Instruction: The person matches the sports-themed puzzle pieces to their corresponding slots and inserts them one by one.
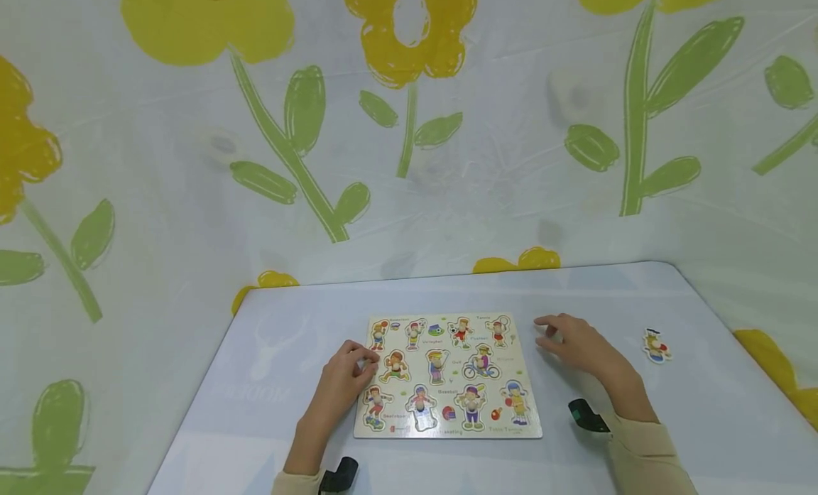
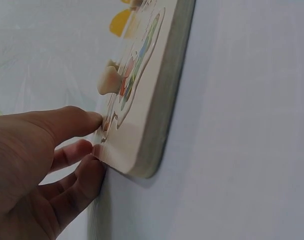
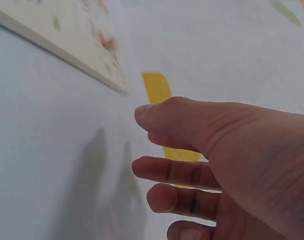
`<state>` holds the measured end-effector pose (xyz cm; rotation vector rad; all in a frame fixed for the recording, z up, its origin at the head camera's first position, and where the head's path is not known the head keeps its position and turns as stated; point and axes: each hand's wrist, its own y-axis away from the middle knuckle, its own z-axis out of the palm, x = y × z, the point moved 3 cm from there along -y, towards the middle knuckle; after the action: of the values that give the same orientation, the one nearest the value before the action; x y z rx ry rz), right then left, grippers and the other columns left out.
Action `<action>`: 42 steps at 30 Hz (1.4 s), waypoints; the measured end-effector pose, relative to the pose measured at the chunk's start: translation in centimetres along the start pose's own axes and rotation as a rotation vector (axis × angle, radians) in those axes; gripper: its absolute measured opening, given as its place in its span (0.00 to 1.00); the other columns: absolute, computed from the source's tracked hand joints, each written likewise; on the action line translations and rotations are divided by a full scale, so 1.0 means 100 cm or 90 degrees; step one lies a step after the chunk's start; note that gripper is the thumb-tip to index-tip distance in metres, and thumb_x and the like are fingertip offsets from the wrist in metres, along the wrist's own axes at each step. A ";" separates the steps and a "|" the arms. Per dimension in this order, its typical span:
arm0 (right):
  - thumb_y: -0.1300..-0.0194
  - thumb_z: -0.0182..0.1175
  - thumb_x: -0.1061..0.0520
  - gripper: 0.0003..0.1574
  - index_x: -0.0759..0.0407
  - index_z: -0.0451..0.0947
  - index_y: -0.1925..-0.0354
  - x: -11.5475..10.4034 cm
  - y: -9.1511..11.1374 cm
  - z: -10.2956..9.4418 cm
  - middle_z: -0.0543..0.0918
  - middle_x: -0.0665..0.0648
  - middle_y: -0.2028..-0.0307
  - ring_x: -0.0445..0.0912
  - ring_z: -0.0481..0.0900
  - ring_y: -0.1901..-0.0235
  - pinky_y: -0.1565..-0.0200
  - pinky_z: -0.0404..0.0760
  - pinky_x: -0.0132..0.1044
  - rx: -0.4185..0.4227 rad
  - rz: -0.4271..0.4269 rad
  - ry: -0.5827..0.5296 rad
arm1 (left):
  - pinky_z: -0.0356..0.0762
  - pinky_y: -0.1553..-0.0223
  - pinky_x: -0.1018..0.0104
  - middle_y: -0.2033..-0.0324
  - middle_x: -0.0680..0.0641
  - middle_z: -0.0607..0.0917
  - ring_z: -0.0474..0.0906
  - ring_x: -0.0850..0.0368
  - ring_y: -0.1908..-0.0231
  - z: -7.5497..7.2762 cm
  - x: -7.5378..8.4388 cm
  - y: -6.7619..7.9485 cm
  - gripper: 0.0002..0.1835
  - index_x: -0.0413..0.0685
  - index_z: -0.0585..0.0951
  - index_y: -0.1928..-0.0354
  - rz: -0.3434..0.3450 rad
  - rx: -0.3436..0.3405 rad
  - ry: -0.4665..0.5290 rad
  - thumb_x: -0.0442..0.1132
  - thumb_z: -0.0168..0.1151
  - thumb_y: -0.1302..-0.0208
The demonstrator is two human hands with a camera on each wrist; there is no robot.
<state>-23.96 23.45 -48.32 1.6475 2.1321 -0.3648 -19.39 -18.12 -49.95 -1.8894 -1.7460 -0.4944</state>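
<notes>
A wooden peg puzzle board (image 1: 402,371) lies flat, with several knobbed sports figures set in it. At its left edge my left hand (image 1: 345,376) pinches the rim. In the left wrist view the thumb (image 2: 84,124) reaches over the board's top face and the other fingertips meet its side, close to a wooden knob (image 2: 109,80). My right hand (image 1: 578,344) hovers by the board's right edge, fingers loosely bent and apart, holding nothing. Beyond it to the right, a loose puzzle piece (image 1: 657,346), a figure in a dark cap with a red ball, lies on the table.
The pale table (image 1: 307,310) has rounded corners and meets a hanging cloth (image 1: 447,218) printed with yellow flowers, which closes off the back and sides. Dark wrist devices (image 1: 586,415) sit at both sleeve cuffs.
</notes>
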 end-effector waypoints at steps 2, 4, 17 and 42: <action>0.34 0.62 0.52 0.28 0.62 0.75 0.40 0.010 0.004 -0.008 0.83 0.62 0.56 0.51 0.78 0.61 0.58 0.80 0.48 0.014 0.009 -0.010 | 0.67 0.74 0.75 0.60 0.54 0.78 0.68 0.65 0.74 0.000 0.000 0.000 0.06 0.53 0.86 0.61 -0.001 0.000 0.001 0.40 0.68 0.39; 0.33 0.61 0.52 0.27 0.62 0.74 0.40 0.020 0.008 -0.015 0.83 0.64 0.55 0.52 0.79 0.61 0.60 0.81 0.47 0.028 0.023 -0.012 | 0.67 0.74 0.75 0.60 0.54 0.78 0.68 0.65 0.74 0.001 0.000 0.000 0.06 0.53 0.86 0.61 -0.002 0.000 0.001 0.40 0.68 0.39; 0.33 0.60 0.51 0.27 0.68 0.74 0.42 0.064 0.030 -0.046 0.77 0.75 0.51 0.60 0.78 0.61 0.65 0.77 0.50 0.062 0.110 0.013 | 0.68 0.75 0.75 0.59 0.53 0.78 0.68 0.64 0.73 0.002 -0.001 -0.001 0.06 0.53 0.86 0.61 -0.002 0.006 0.003 0.40 0.69 0.40; 0.32 0.54 0.59 0.23 0.75 0.71 0.45 0.108 0.059 -0.060 0.74 0.79 0.50 0.70 0.71 0.54 0.54 0.72 0.63 0.045 0.313 -0.027 | 0.67 0.75 0.75 0.60 0.53 0.78 0.68 0.64 0.73 0.002 -0.001 -0.001 0.06 0.53 0.86 0.61 -0.005 0.007 0.001 0.41 0.69 0.40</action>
<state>-21.56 36.90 -47.96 2.1048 1.6236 -0.3176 -19.48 -18.08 -50.12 -1.8740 -1.7524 -0.4877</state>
